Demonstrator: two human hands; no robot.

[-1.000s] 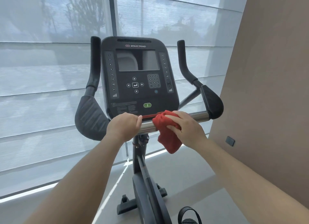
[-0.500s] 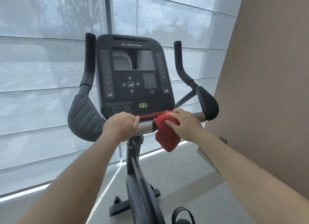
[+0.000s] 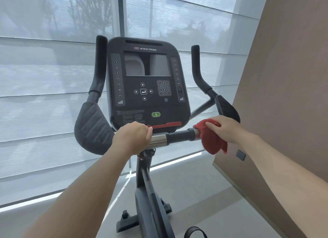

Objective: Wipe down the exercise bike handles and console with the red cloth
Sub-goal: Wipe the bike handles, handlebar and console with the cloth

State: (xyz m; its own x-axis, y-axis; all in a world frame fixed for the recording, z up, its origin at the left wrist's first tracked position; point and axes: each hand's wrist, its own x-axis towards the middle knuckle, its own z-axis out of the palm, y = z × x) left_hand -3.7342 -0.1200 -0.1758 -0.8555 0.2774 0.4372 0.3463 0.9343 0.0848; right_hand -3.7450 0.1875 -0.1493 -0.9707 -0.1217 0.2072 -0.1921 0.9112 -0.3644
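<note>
The crumpled red cloth [image 3: 211, 140] drapes over the right end of the chrome and black horizontal handlebar [image 3: 177, 136], held there by the right hand [image 3: 222, 129]. The left hand [image 3: 132, 138] grips the bar's left part, below the black console [image 3: 148, 83].

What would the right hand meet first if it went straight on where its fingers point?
Probably the console, at its lower right corner. The right hand, gripping the red cloth on the crossbar, points leftward; depth is unclear.
</note>
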